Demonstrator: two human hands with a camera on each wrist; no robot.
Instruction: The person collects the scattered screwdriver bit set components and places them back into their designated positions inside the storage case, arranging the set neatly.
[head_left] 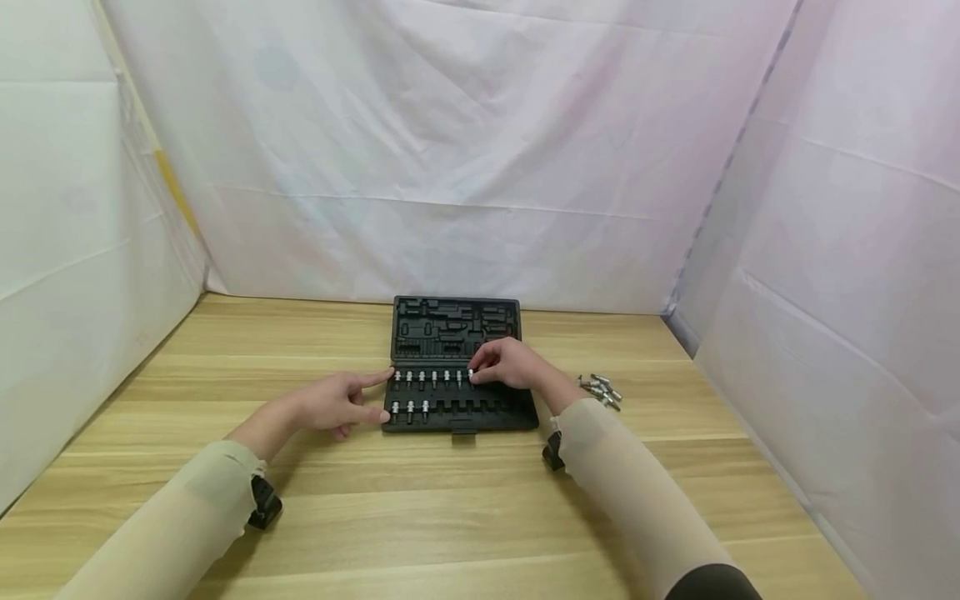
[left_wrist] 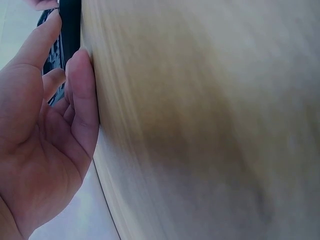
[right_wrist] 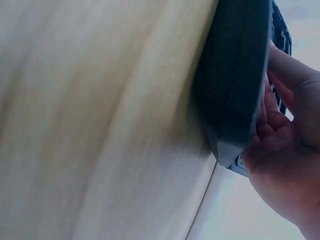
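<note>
An opened black plastic case lies on the table, its lid folded back. Silver bit sockets stand in the tray's back row, and three more bit sockets fill the left end of the front row. With thumb and fingers, my right hand pinches a bit socket at the right of the back row. The left hand touches the case's left edge with its extended index finger and thumb. In the right wrist view, the case's side hides the pinched socket.
Several loose bit sockets lie in a small pile on the wooden table, right of the case. White cloth walls enclose the table's back and sides. The case lid reaches toward the back wall.
</note>
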